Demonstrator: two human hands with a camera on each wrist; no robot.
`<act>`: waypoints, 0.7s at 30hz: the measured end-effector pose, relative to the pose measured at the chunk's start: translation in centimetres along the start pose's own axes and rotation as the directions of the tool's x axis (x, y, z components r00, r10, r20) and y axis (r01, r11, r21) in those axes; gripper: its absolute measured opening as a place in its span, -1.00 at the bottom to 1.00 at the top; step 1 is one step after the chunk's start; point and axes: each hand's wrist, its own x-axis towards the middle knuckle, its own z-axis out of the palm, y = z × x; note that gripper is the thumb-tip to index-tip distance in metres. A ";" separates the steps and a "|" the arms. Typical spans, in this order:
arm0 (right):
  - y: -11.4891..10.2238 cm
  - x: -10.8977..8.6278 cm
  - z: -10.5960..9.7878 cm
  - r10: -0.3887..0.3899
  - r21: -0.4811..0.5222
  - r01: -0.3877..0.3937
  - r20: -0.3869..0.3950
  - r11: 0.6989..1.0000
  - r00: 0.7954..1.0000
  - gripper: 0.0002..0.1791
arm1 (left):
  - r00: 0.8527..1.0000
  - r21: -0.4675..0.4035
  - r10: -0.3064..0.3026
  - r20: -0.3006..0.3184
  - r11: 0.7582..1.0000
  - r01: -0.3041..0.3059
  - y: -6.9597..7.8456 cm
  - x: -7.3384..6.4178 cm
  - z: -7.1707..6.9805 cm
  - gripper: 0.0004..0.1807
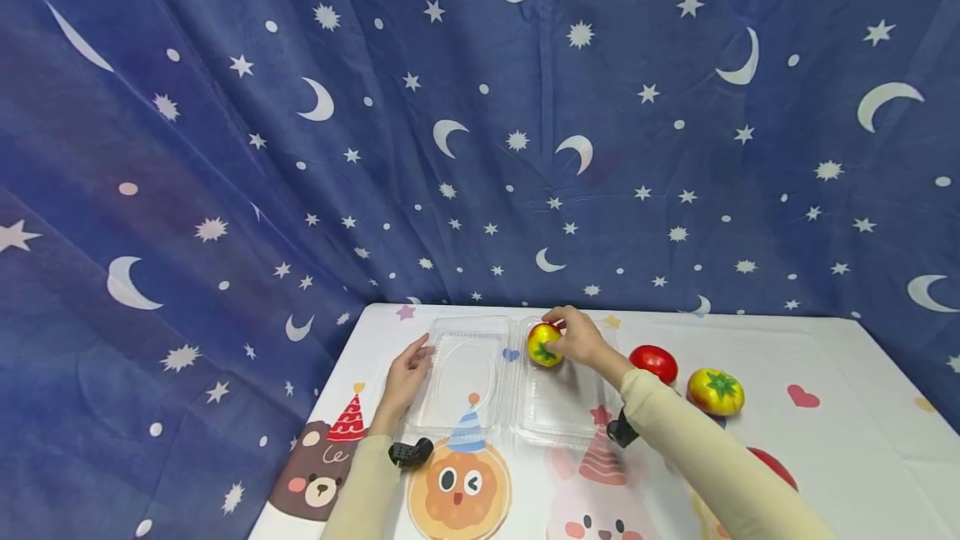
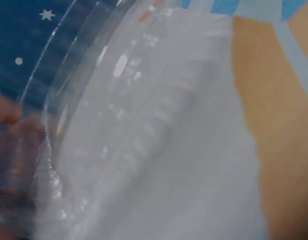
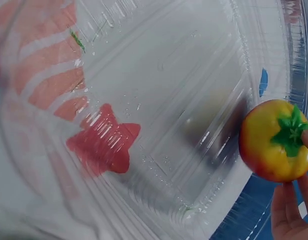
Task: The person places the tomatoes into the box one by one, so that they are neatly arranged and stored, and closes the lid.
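Observation:
My right hand (image 1: 579, 338) grips a yellow-and-red toy tomato (image 1: 545, 345) with a green leafy top, over the far part of the right half of a clear plastic clamshell box (image 1: 558, 423). In the right wrist view, the thumb presses on the leafy top of the tomato (image 3: 274, 142), and fingers support its underside. The box lies unfolded, its left half (image 1: 459, 377) bare inside. At that half's outer left edge rests my left hand (image 1: 407, 369), fingers extended along the rim. In the left wrist view, those fingers (image 2: 19, 145) are blurred behind clear plastic.
Right of the box lie a red tomato (image 1: 654, 363) and a yellow-red one (image 1: 716, 392). Another red item (image 1: 772, 467) is partly hidden by the right sleeve. The white cartoon-print tablecloth (image 1: 847, 440) reaches a blue moon-and-star curtain (image 1: 480, 190) behind.

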 end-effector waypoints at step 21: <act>0.3 -0.2 -0.6 0.014 0.086 -0.015 0.008 0.996 1.000 -0.57 | 1.000 0.025 -0.009 -0.001 1.000 0.009 0.6 -0.2 -0.1 -0.48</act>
